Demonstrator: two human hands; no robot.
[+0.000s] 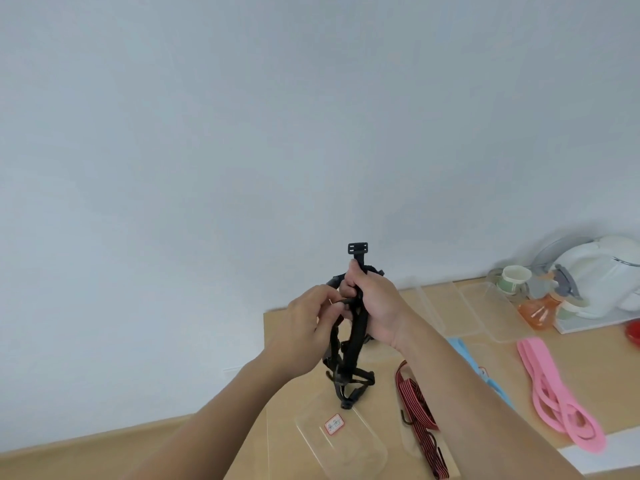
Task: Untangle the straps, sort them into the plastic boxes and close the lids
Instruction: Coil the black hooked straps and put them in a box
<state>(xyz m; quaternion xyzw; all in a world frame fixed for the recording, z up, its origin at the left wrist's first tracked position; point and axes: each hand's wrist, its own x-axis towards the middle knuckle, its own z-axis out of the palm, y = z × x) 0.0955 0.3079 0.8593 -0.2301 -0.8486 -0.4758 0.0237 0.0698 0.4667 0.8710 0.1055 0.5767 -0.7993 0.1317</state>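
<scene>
The right hand (372, 306) squeezes the black strap (356, 336) up above the counter (467, 372), the left hand's fingers (334, 308) pinch a loop, and a hard tug could tighten the knot.

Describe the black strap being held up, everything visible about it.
The black strap looks like woven webbing, bunched and tangled into several loops with small buckles. A flat slotted black buckle tops its upper end. It hangs upright above the wooden table. The right hand grips its upper part; the left hand picks at a strand with its fingers.
</scene>
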